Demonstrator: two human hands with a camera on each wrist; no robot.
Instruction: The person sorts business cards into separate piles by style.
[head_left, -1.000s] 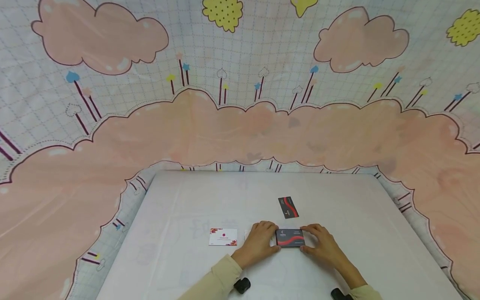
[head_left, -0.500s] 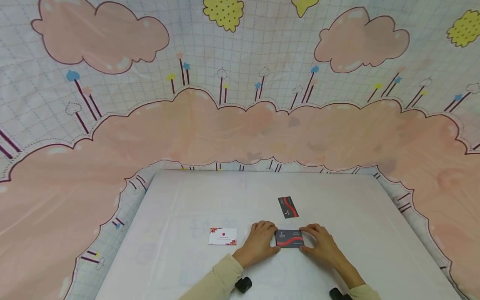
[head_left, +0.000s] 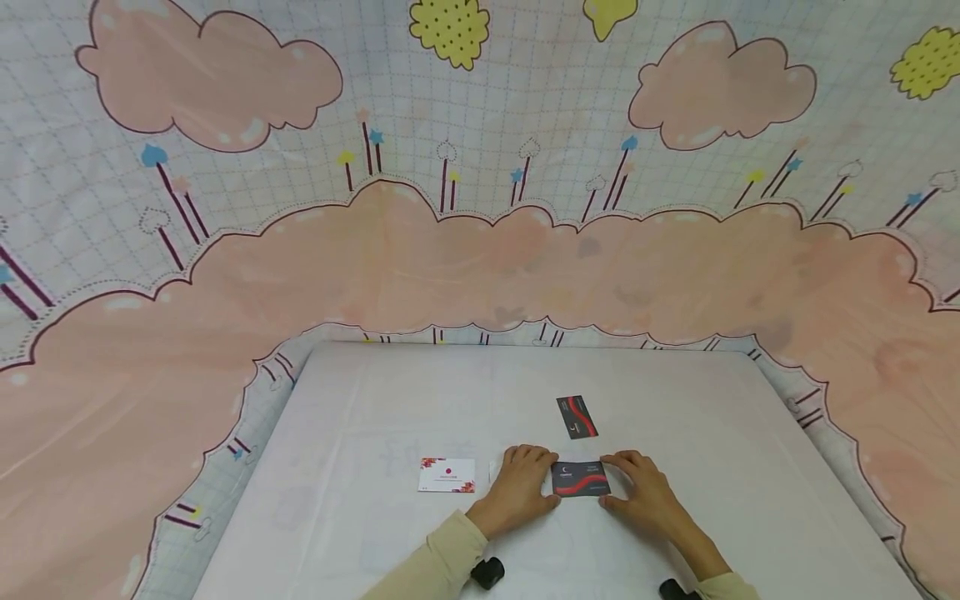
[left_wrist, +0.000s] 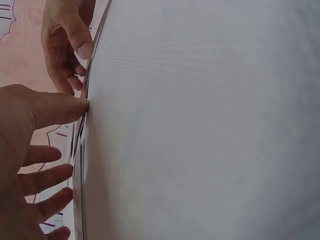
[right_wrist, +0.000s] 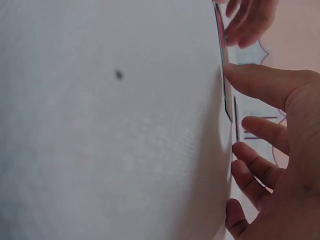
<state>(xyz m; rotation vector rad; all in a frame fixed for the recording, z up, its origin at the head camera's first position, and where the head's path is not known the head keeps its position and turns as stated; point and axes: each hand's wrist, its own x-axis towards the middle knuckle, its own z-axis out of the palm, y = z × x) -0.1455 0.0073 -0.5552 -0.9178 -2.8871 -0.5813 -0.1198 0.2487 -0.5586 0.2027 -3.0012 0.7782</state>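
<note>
A black business card with a red wave lies between my two hands in the head view, its long side running left to right. My left hand holds its left end, thumb at the near corner and fingertips at the far one. At the right end, my right hand grips the card the same way. Both wrist views show the card nearly edge-on, with the left thumb and the right thumb against its near edge. Whether it touches the table is hard to tell.
Another black-and-red card lies tilted farther back on the white table. To the left is a white card with red floral corners. A whitish edge shows beside my left hand, mostly hidden. A patterned cloth hangs behind.
Both hands stay almost in place around the black card. The card's far edge has come very slightly nearer, and its dark near side looks thinner. The head view has shifted a little.
</note>
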